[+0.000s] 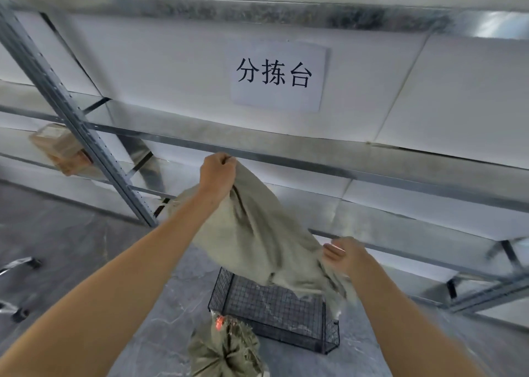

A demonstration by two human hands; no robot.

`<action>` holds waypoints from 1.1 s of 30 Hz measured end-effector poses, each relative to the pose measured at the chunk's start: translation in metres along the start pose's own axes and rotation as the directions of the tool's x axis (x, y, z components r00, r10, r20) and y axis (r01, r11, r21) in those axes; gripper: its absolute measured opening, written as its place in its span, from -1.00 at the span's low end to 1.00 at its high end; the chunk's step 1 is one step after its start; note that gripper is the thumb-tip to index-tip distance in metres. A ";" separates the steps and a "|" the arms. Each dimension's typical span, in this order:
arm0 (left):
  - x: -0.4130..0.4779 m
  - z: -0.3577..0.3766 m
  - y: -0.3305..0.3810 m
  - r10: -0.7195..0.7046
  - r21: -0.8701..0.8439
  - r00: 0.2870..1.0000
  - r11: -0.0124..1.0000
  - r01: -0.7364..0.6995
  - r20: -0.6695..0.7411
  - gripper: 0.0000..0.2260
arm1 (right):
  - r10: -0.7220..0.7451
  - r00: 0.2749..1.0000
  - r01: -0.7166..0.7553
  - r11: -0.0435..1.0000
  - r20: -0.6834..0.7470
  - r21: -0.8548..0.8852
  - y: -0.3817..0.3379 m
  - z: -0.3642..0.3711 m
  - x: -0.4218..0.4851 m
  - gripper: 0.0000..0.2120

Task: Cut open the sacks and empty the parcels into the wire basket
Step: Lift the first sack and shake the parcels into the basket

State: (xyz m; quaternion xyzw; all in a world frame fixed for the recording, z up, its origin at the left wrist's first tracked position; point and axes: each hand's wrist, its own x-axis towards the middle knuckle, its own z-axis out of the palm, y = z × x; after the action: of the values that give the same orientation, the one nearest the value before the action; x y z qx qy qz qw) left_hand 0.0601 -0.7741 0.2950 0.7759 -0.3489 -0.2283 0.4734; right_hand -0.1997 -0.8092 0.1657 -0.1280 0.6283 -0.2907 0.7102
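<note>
Khaki woven sack point(257, 233) hangs limp and slanted above the black wire basket point(272, 313) on the floor, with the left hand point(219, 173) closed tight round its upper corner and the right hand point(347, 255) curled round its lower edge. To empty it well, I judge it best to hold the low end directly over the basket and shake the raised end gently, so that any parcel inside slides down and misses the floor. A second sack point(226, 351), tied, lies just beside the basket.
</note>
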 end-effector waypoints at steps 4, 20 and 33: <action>0.000 0.026 -0.006 -0.004 0.028 0.998 1.000 0.002 0.070 -0.78 | -0.090 0.980 0.114 0.985 0.176 -0.128 -0.007 0.047 -0.012 -0.83; 0.013 0.033 -0.057 -0.023 0.097 0.973 0.995 0.001 0.229 -0.83 | -0.611 0.602 0.741 0.186 0.514 -0.646 0.023 0.170 -0.028 -0.75; 0.065 -0.009 -0.135 -0.263 0.428 0.918 0.896 0.118 0.297 -0.71 | -0.761 0.588 0.708 0.319 0.276 -0.629 -0.007 0.159 -0.032 -0.67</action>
State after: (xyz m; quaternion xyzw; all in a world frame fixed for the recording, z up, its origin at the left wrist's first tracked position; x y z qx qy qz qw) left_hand 0.1526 -0.7766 0.1773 0.8344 -0.3873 -0.3312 0.2098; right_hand -0.0489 -0.8257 0.2246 -0.6393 0.5841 -0.3307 0.3751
